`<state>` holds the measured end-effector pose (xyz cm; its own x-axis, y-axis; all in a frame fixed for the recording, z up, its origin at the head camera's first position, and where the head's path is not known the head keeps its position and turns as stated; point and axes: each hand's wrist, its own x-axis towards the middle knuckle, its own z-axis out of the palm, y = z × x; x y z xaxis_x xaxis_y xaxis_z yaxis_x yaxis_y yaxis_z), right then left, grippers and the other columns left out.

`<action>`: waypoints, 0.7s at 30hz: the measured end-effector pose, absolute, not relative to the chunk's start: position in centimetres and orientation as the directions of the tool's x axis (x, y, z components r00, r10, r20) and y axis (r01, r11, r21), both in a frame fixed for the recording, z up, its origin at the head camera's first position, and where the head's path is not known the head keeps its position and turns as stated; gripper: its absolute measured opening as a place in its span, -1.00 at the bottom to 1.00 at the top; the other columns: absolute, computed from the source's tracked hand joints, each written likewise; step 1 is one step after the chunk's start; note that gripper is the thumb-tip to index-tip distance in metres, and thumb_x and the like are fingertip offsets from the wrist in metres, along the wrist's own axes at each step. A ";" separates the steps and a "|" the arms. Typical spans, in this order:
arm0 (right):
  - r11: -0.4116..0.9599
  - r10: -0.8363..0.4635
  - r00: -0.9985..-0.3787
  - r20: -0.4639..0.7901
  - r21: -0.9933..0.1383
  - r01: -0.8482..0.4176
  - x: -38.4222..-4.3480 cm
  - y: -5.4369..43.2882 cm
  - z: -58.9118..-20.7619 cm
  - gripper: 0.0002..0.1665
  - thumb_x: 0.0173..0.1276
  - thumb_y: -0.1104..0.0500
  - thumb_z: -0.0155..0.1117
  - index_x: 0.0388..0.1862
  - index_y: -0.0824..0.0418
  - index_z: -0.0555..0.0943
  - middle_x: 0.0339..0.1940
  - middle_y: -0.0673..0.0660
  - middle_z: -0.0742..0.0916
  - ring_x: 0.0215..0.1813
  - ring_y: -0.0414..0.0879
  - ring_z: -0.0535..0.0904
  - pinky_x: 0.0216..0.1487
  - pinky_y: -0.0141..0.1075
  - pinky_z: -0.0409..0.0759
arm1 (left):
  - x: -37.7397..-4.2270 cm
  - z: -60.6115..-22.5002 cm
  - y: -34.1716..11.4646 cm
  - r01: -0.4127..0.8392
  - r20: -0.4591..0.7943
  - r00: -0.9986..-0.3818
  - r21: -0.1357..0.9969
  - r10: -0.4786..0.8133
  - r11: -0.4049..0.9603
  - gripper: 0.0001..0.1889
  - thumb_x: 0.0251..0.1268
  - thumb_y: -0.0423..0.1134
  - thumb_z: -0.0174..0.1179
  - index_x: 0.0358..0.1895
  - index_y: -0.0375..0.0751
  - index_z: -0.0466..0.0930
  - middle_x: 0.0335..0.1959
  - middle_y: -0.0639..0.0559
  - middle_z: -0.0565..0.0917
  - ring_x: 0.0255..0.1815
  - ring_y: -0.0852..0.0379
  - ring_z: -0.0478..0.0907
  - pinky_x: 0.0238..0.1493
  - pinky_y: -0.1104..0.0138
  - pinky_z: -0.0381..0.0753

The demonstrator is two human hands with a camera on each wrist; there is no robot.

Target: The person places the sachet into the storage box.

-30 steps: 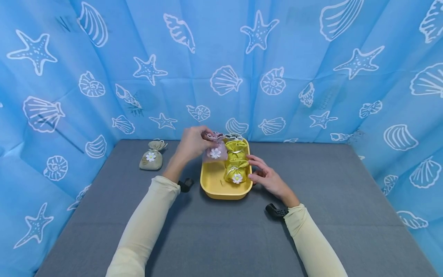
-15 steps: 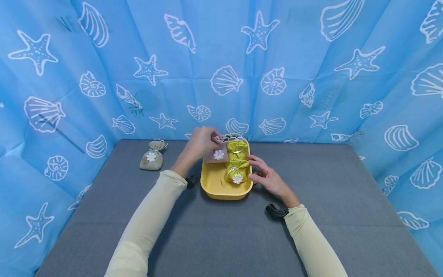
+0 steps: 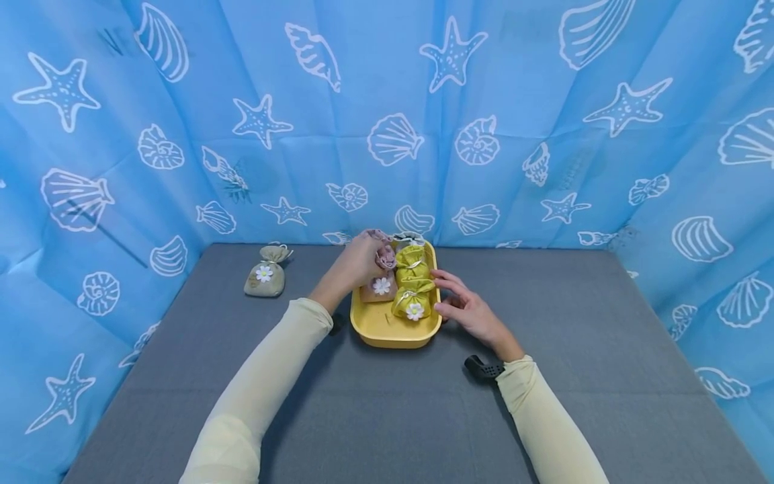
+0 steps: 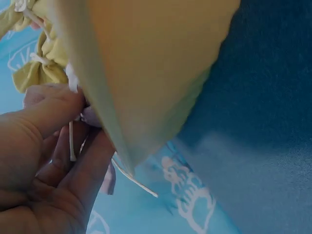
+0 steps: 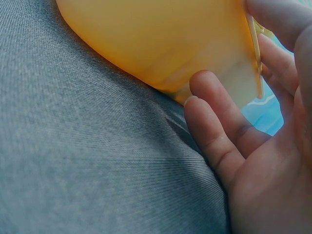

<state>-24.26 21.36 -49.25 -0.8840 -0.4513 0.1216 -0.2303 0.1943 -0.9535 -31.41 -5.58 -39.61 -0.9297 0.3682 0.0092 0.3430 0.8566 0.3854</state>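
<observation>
In the head view, my left hand (image 3: 357,261) pinches the gathered neck of a pink drawstring pouch (image 3: 370,294) with a white flower, inside the back left of a yellow tray (image 3: 387,335). The left wrist view shows thumb and fingers on its mauve cloth (image 4: 89,116), with a pale cord hanging; the tray's wall hides much of the pouch. My right hand (image 3: 474,318) rests against the tray's right side, its fingers touching the rim and outer wall (image 5: 161,53). Two yellow drawstring pouches, one behind (image 3: 413,261) and one in front (image 3: 411,300), sit along that side.
A greyish-green drawstring pouch (image 3: 265,279) with a white flower stands on the grey table (image 3: 387,417) left of the tray. Something whitish with dark marks (image 3: 409,238) shows at the tray's back. A blue shell-print curtain (image 3: 387,101) hangs behind.
My left hand has moved right and slightly forward, and the pink pouch has gone lower into the tray, beside the yellow pouches. The right hand has stayed at the rim.
</observation>
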 end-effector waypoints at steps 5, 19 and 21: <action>0.200 -0.451 -0.885 0.116 -0.953 -0.227 -24.2 21.3 -49.2 -0.39 0.54 0.17 0.23 0.51 0.17 0.38 0.69 0.04 0.20 -0.15 -0.19 0.60 -0.12 -0.40 0.65 | -31.5 -39.9 -5.8 0.323 -0.010 -0.935 0.390 0.355 0.862 -0.67 0.11 -0.21 0.55 -0.06 -0.16 0.71 0.08 -0.07 0.65 0.20 -0.04 0.54 0.14 0.11 0.64; 0.194 -0.450 -0.886 0.114 -0.956 -0.221 -24.2 21.3 -49.2 -0.39 0.53 0.19 0.22 0.51 0.19 0.37 0.69 0.06 0.19 -0.15 -0.21 0.60 -0.12 -0.43 0.64 | -31.1 -39.1 -6.1 0.331 0.038 -0.937 0.409 0.347 0.850 -0.80 0.18 -0.21 0.51 -0.25 -0.05 0.64 -0.09 0.01 0.68 -0.08 0.04 0.63 -0.08 0.21 0.67; 0.196 -0.449 -0.886 0.115 -0.955 -0.224 -24.2 21.3 -49.2 -0.39 0.53 0.20 0.22 0.51 0.19 0.37 0.69 0.07 0.19 -0.14 -0.20 0.60 -0.12 -0.43 0.64 | -31.1 -39.0 -6.2 0.329 0.024 -0.936 0.415 0.351 0.848 -0.79 0.16 -0.23 0.52 -0.25 -0.04 0.62 -0.08 0.01 0.67 -0.10 0.03 0.62 -0.11 0.22 0.66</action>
